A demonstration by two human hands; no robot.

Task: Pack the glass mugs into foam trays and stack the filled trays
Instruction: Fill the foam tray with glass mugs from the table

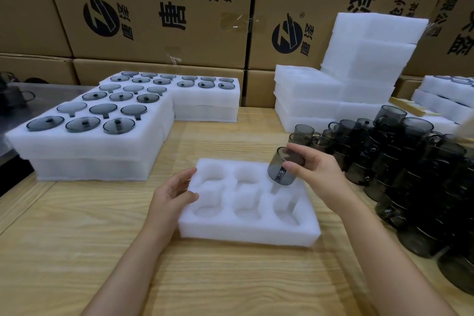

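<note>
Cartons (pixel 154 7) wall off the far edge of the bench (pixel 77 226). Far-left corner: stacks of filled trays (pixel 89 146), grey glass in every pocket. Far-right corner: pile of empty foam trays (pixel 359 72). Along the right edge, a crowd of loose mugs (pixel 410 174), smoky dark glass, many stacked on each other. Mid-bench sits the foam tray (pixel 246 235) being worked: 6 pockets, 2 rows of 3, all empty, so this one's prob only just started.

L hand (pixel 174 192) lies against the tray's left side, fingers loosely curved, touching foam, gripping nothing. R hand (pixel 315 172) pinches the mug (pixel 280 170) btwn thumb & fingertips, up near the rim. Mug hangs just over the tray's far-right pocket, apparently clear of the foam.

Its long axis is tilted: mouth leans up & away toward the far edge, base down & nearer the wearer, handle facing the wearer. Target pocket is right below the grip, on the R hand's side, w/ the L hand well apart at the opposite side. Next move likely needs the mug swung upright, then lowered base-first, handle lined w/ any notch in the pocket
</note>
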